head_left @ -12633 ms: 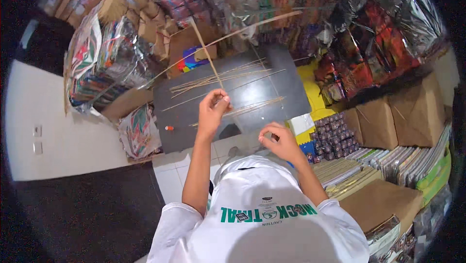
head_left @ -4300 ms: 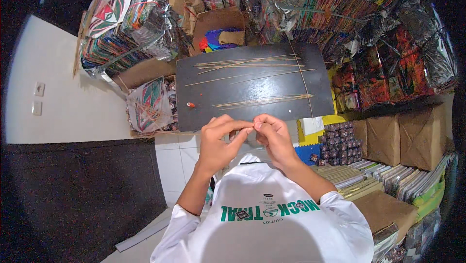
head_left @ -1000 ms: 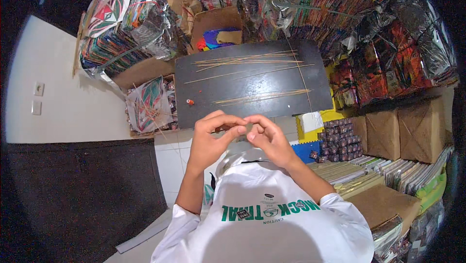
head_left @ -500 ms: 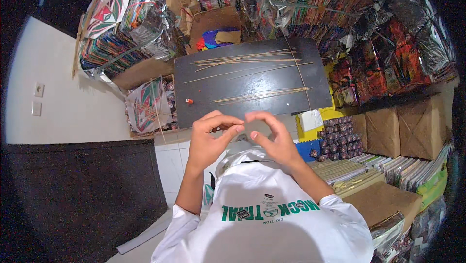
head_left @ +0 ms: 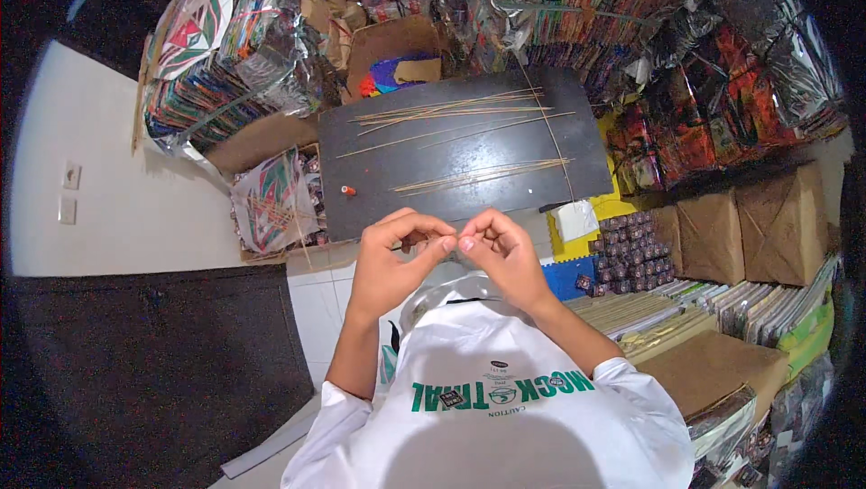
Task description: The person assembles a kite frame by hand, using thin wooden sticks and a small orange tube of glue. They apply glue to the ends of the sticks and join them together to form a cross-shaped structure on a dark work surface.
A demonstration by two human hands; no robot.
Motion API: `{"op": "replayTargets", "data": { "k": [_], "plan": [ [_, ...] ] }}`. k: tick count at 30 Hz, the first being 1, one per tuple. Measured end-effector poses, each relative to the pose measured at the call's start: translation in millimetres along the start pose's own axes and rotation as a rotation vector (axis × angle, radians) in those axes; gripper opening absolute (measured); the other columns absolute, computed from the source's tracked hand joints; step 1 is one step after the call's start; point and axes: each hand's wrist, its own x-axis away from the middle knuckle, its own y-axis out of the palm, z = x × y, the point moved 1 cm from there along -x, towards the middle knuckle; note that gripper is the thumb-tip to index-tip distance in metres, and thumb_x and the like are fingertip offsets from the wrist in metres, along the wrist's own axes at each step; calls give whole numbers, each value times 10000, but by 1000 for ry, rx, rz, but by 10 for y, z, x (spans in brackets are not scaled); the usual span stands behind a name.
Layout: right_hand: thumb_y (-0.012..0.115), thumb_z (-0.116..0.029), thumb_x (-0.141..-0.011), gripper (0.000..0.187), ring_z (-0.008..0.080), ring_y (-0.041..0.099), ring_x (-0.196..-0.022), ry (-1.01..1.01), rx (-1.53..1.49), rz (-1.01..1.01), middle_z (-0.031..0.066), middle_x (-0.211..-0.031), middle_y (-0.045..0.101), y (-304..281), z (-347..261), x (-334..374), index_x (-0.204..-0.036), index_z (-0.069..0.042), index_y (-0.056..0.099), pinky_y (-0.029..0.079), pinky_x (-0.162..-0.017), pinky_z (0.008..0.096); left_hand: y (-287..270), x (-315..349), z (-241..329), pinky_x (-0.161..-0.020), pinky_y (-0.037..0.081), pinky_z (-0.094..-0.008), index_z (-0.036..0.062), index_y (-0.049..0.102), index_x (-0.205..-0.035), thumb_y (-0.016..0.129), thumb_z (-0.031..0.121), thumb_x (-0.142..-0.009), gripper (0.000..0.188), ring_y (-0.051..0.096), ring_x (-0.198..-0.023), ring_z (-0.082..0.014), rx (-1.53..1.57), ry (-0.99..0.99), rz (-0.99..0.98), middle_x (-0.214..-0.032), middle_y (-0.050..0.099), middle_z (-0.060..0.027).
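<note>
My left hand [head_left: 401, 253] and my right hand [head_left: 502, 254] meet in front of my chest, just off the near edge of a low black table [head_left: 361, 209]. Thumb and fingers are pinched together on each, the tips almost touching. Whatever lies between them is too fine to make out. Several thin bamboo sticks [head_left: 451, 113] lie loosely across the far part of the tabletop, and a second bunch of sticks [head_left: 483, 176] rests closer to me. A small orange-red spool with a white end [head_left: 349, 190] sits near the table's left side.
To the left of the table stands a carton with a printed kite sheet [head_left: 271, 200] on top. Stacked bundles of folded colourful sheets [head_left: 595, 33] rise behind. On the right are small dark boxes [head_left: 634, 254], brown-wrapped parcels [head_left: 783, 227] and piled papers [head_left: 631, 318].
My right thumb and fingers have closed from a wide curve into a pinch, coming up to my left fingertips. The left hand has hardly moved, and the view has shifted slightly.
</note>
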Motion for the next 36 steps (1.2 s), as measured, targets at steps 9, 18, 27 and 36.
{"op": "replayTargets", "data": {
  "k": [9, 18, 27, 36],
  "plan": [
    [670, -82, -973, 58, 8, 523, -767, 61, -17, 74, -42, -863, 603, -45, 19, 29, -995, -35, 645, 423, -654, 184, -33, -14, 17, -700, 465, -232, 17, 753, -926, 783, 35, -847, 86, 607, -797, -72, -11, -31, -5, -880, 701, -30],
    [678, -135, -966, 75, 2, 492, -690, 199, -155, 118, -65, -804, 611, -53, 86, -13, -984, -62, 682, 366, -594, 194, 80, -44, 78, -639, 461, -237, 17, 772, -946, 784, 59, -846, 109, 579, -690, -80, -38, 44, 52, -839, 708, -41],
    [679, -173, -976, 106, 9, 506, -706, 254, -329, 74, -65, -851, 611, -23, 36, -40, -1036, -85, 678, 383, -598, 191, 147, -39, 14, -641, 492, -253, 12, 767, -951, 795, 66, -835, 131, 606, -687, -104, -95, 57, 70, -862, 734, -64],
    [668, -156, -976, 97, 12, 472, -668, 232, -368, 102, -57, -847, 605, -32, 52, -61, -1027, -74, 665, 353, -576, 199, 145, -43, 34, -673, 499, -259, 7, 769, -930, 795, 36, -836, 102, 644, -749, -113, -181, 41, 43, -869, 735, -70]
  ]
}}
